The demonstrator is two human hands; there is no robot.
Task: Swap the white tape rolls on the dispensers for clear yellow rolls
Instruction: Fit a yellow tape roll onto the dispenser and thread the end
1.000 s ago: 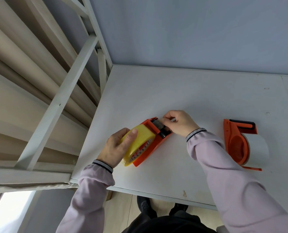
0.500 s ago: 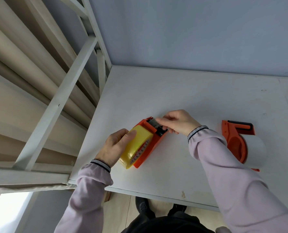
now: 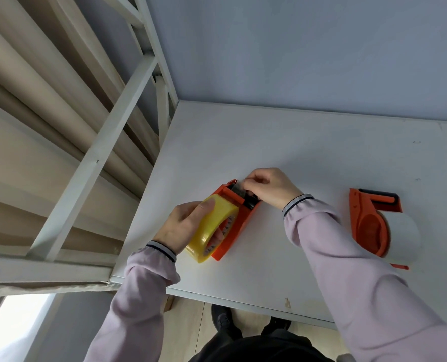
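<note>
White table (image 3: 308, 152) set into a corner against a blue-grey wall; a white metal frame (image 3: 99, 158) stands off its left edge; the person stands at the near edge, both lilac sleeves reaching in, so the work sits close and low under the head camera.

Second dispenser (image 3: 371, 226), orange, lies on its side well to the right, apart from both hands; its white roll (image 3: 404, 235) is still mounted, so by my reading this one waits its turn; half the swap not yet begun.

First dispenser (image 3: 239, 218), orange, lies near the table's left side; the clear yellow roll (image 3: 212, 231) is already seated on it, tilted toward the camera, printed core showing.

Left hand (image 3: 183, 226) wraps the roll's outer face, thumb on top, fingers curled around the rim; likely a brace, stopping roll and body from turning or sliding while the free end is drawn.

Right hand (image 3: 269, 186) is curled at the dispenser's far end, fingertips pinched over the black roller and blade area; probably threading the tape's leading end there; the strip itself is too thin and clear to make out with certainty.

No loose rolls visible on the table.
</note>
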